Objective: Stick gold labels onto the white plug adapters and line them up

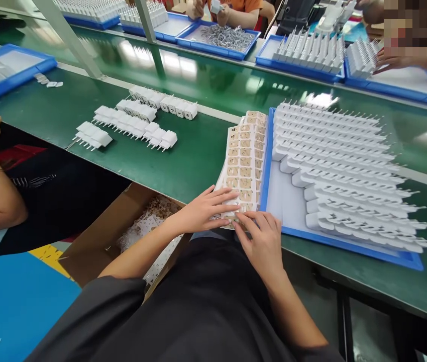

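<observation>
Label sheets (244, 160) under fingertips (236, 220) (both hands).

Long green bench (183, 166), glossy, with a second green run (213, 80) behind it catching bright overhead light in pale patches. Slanted grey metal struts (66, 37) rising from the far strip. Blue floor (6, 301) below at left, edged by a yellow marking (49, 256). Dark metal bench legs (343, 322) under the right end.
</observation>
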A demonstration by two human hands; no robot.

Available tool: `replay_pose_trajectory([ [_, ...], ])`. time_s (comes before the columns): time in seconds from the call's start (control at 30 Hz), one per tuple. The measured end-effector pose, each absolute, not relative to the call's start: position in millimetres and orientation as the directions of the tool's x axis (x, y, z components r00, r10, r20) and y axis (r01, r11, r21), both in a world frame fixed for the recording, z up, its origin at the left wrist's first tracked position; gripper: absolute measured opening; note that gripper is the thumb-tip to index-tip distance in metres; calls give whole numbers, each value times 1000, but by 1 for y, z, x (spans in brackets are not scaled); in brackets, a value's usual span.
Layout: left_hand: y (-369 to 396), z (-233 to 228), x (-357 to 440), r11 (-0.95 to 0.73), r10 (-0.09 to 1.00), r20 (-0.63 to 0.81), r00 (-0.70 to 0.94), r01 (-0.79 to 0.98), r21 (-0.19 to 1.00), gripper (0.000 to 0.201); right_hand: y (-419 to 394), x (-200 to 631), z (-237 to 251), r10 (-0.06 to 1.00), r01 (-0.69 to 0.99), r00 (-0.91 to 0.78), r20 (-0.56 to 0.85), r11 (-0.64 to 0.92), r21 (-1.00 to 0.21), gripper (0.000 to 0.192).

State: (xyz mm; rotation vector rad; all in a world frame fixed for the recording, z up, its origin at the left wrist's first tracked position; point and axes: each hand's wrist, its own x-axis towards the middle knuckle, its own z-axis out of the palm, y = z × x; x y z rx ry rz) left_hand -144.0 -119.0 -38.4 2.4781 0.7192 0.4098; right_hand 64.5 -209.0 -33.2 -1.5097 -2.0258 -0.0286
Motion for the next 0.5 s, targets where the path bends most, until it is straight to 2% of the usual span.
replay_pose_trajectory([
  [0.2, -117, -38, -143, -714, 578, 121, 807, 428, 554, 43, -206, 60, -35, 866, 854, -157, 476, 361, -375, 10],
  [0.3, -118, -40, -144, -708, 586, 126, 801, 430, 560, 43, -209, 62, -32, 835, 797, -233, 498, 457, -394, 10],
  [0.4, -119, -38, -144, -712, 593, 148, 791, 430, 554, 40, -219, 74, -24, 808, 610, -331, 487, 577, -543, 11],
  [0.5, -114, -28, -132, -753, 585, 240, 774, 409, 515, 31, -234, 93, -18, 844, 429, -250, 474, 536, -728, 16],
])
